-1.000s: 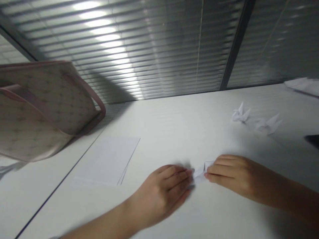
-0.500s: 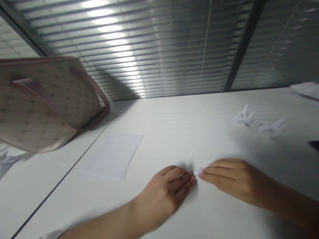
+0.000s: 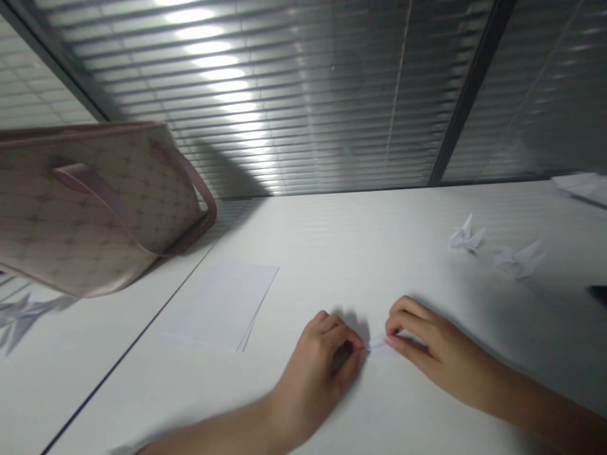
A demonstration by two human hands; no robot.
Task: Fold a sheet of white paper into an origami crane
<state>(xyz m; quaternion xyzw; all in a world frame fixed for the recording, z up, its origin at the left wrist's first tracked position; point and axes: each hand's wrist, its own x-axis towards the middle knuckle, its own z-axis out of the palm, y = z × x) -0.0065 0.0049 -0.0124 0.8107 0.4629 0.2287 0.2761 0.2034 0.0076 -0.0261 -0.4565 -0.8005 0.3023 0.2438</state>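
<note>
Folded paper (image 3: 378, 344) sits at six o'clock on the table (image 3: 341, 234), its ends pinched by the clenched fingertips of the left hand (image 3: 320, 366) and right hand (image 3: 441, 351), which steady it between them, while two paper cranes (image 3: 467, 237) lie at two o'clock.

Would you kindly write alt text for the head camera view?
A left hand and right hand pinch a small folded white paper on a white table. Two origami cranes, a paper stack and a handbag are nearby.
</note>
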